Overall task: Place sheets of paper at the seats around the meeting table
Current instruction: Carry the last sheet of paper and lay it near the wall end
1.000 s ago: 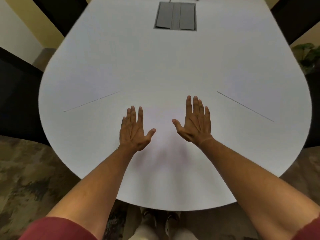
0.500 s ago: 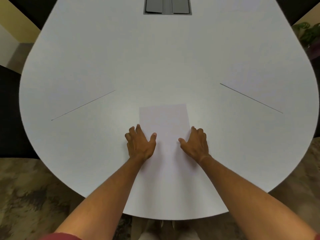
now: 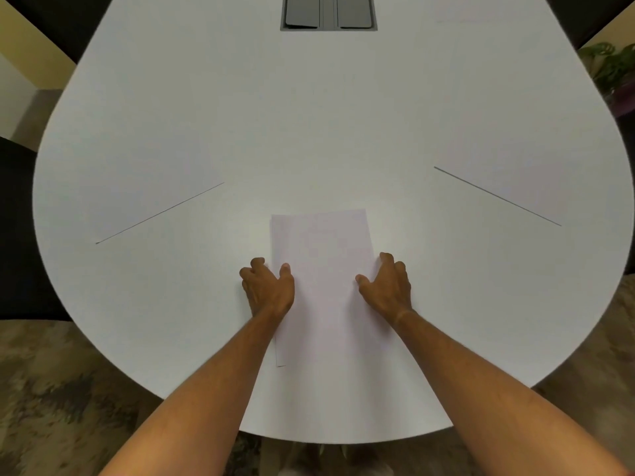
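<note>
While near table (image 3: 171, 132) edge, paper (image 3: 323, 255).

Far end of desk (image 3: 171, 115) cut off by top frame edge. Grey hatch (image 3: 328, 12) in desk centre cropped at top. Near corners of paper (image 3: 323, 269) hidden under forearms; its white edges hard to separate from white desk. Curled fingertips of left hand (image 3: 268, 290) and right hand (image 3: 388, 290) tucked out of sight. Plant (image 3: 615, 70) clipped at right edge. Both elbows out of frame.
</note>
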`<state>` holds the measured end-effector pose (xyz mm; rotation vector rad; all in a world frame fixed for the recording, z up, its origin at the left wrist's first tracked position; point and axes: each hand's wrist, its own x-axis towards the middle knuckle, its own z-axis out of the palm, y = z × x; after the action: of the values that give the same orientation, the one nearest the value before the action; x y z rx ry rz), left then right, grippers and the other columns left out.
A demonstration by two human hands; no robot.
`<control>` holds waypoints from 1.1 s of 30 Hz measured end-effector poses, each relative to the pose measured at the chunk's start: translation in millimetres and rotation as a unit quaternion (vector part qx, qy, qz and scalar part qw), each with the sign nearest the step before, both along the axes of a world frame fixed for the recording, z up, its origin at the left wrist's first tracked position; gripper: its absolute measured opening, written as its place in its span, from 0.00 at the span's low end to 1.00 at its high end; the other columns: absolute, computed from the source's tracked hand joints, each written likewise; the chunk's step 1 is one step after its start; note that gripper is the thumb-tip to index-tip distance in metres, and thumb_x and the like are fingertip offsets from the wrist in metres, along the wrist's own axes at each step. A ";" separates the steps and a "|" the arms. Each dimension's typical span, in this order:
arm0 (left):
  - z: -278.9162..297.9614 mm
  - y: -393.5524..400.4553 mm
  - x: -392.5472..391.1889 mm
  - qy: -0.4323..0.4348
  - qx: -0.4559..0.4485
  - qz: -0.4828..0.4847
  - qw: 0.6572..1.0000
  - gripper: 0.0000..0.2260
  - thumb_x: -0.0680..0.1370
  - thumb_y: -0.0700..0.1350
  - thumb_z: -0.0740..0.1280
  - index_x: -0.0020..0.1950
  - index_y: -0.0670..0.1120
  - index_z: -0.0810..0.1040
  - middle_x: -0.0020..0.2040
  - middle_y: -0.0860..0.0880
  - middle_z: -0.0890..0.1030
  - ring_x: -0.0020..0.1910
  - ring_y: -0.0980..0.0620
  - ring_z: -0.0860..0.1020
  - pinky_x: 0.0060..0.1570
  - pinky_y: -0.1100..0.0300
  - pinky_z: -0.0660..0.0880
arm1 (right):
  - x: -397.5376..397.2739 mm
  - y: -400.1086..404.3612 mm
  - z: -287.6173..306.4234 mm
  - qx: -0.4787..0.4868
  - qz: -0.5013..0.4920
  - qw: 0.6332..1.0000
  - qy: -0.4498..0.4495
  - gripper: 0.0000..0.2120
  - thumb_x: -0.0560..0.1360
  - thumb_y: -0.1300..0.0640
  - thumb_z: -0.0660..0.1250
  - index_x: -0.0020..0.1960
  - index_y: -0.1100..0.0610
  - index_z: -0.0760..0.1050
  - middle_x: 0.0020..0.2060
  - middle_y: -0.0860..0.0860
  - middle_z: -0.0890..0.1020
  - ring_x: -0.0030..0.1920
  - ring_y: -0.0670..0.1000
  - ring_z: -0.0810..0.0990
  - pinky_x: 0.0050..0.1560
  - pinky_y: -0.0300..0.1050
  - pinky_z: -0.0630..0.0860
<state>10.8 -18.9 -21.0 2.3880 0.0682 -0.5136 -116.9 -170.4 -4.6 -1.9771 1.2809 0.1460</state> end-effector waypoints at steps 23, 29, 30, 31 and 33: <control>8.2 23.5 12.7 -0.002 -0.142 0.010 0.990 0.02 0.79 0.40 0.67 0.47 0.45 0.79 0.41 0.51 0.78 0.40 0.55 0.76 0.44 0.64 0.70 | 0.9 -15.7 -0.3 0.092 -0.095 0.982 -0.137 0.05 0.77 0.57 0.67 0.45 0.57 0.76 0.37 0.47 0.78 0.41 0.50 0.77 0.41 0.40 0.71; 26.4 26.1 16.0 -0.026 -0.148 0.027 0.988 0.02 0.79 0.40 0.68 0.47 0.45 0.79 0.40 0.51 0.79 0.39 0.56 0.76 0.39 0.69 0.70 | 7.0 -22.0 19.3 0.073 -0.073 0.978 -0.178 0.07 0.76 0.59 0.70 0.45 0.63 0.79 0.39 0.54 0.82 0.40 0.52 0.79 0.47 0.46 0.79; 31.6 26.8 17.3 -0.033 -0.152 0.030 0.987 0.02 0.79 0.40 0.68 0.46 0.45 0.79 0.39 0.51 0.79 0.39 0.57 0.76 0.38 0.69 0.70 | 9.4 -23.3 24.1 0.067 -0.071 0.978 -0.187 0.07 0.76 0.59 0.71 0.45 0.63 0.80 0.40 0.54 0.82 0.41 0.52 0.79 0.47 0.47 0.79; 37.4 27.8 18.6 -0.039 -0.156 0.035 0.986 0.02 0.79 0.40 0.68 0.46 0.45 0.79 0.39 0.52 0.79 0.38 0.57 0.76 0.38 0.69 0.70 | 12.3 -24.5 29.5 0.062 -0.068 0.976 -0.196 0.06 0.75 0.59 0.71 0.45 0.63 0.80 0.40 0.55 0.82 0.40 0.52 0.79 0.47 0.46 0.79; 51.2 31.0 21.4 -0.050 -0.167 0.048 0.983 0.03 0.79 0.40 0.67 0.45 0.46 0.79 0.39 0.52 0.79 0.38 0.57 0.76 0.37 0.68 0.71 | 19.5 -25.5 42.8 0.051 -0.056 0.974 -0.211 0.05 0.75 0.60 0.71 0.45 0.62 0.81 0.40 0.55 0.83 0.40 0.52 0.80 0.45 0.44 0.78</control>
<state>32.3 12.1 30.2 2.0657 0.0482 -0.3300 -97.4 -195.9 38.1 -1.7244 1.0773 -0.2492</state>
